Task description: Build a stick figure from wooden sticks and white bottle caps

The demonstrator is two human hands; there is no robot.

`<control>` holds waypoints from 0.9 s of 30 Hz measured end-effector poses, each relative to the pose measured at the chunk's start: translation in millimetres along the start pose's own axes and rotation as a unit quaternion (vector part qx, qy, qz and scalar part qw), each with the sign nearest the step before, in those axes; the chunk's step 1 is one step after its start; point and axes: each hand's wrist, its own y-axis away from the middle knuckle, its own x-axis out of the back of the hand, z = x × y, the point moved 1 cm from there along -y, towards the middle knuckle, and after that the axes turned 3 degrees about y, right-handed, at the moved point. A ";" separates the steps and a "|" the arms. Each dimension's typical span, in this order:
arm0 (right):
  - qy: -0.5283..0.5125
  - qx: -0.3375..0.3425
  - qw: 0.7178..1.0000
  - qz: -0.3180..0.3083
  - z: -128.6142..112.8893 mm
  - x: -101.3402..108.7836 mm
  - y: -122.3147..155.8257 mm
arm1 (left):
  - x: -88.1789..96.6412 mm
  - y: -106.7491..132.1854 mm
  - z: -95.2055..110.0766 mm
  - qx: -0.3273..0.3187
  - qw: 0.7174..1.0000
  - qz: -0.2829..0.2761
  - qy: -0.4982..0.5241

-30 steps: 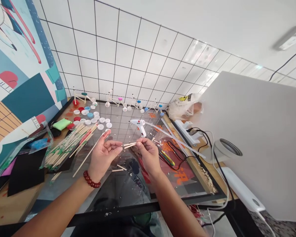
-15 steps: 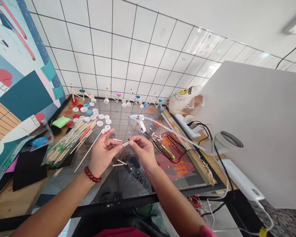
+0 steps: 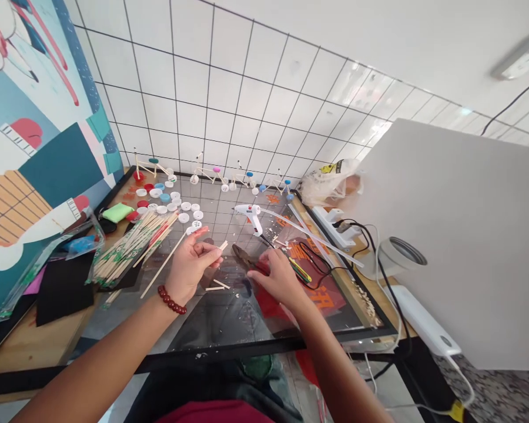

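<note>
My left hand (image 3: 191, 260), with a bead bracelet on its wrist, pinches short pieces of wooden stick (image 3: 223, 245) between thumb and fingers. To the right, my right hand (image 3: 277, 273) closes over the red handles of a pair of pliers (image 3: 241, 255), whose dark jaws point toward my left hand. Its fingers partly hide the handles. Below the hands, a few short cut sticks (image 3: 220, 284) lie on the glass tabletop. One long stick (image 3: 164, 263) lies beside my left hand.
Bundled sticks (image 3: 130, 249) and bottle caps (image 3: 186, 207) lie at left. A white glue gun (image 3: 251, 216) stands beyond the hands, near a yellow cutter (image 3: 300, 270) and cables. Small stick-and-cap models (image 3: 209, 173) line the back edge. A power strip (image 3: 335, 226) sits at right.
My right hand has let go of the stick pieces and moved right onto the pliers. My left hand keeps the pieces. The view has shifted slightly.
</note>
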 end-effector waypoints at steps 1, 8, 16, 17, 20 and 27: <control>0.047 -0.001 0.999 -0.017 6.3 2.6 3.0 | -0.1 0.2 1.6 0.011 1.000 0.002 0.008; 0.182 0.005 0.981 -0.062 2.7 4.7 19.1 | 0.0 -1.4 8.8 0.031 0.997 0.028 0.065; 0.044 -0.013 0.994 -0.096 -9.3 6.2 18.6 | 3.4 -4.5 13.6 0.036 0.995 0.038 0.088; 0.002 -0.028 0.995 -0.094 -11.7 6.7 17.8 | 3.0 -3.8 13.9 0.026 0.996 0.033 0.079; -0.159 -0.075 0.977 -0.122 -21.5 9.6 19.9 | 1.5 -1.6 13.2 0.003 0.998 0.013 0.056; -0.499 -0.192 0.827 -0.175 -40.5 10.2 30.9 | 1.4 -0.1 9.2 -0.011 0.999 -0.007 0.042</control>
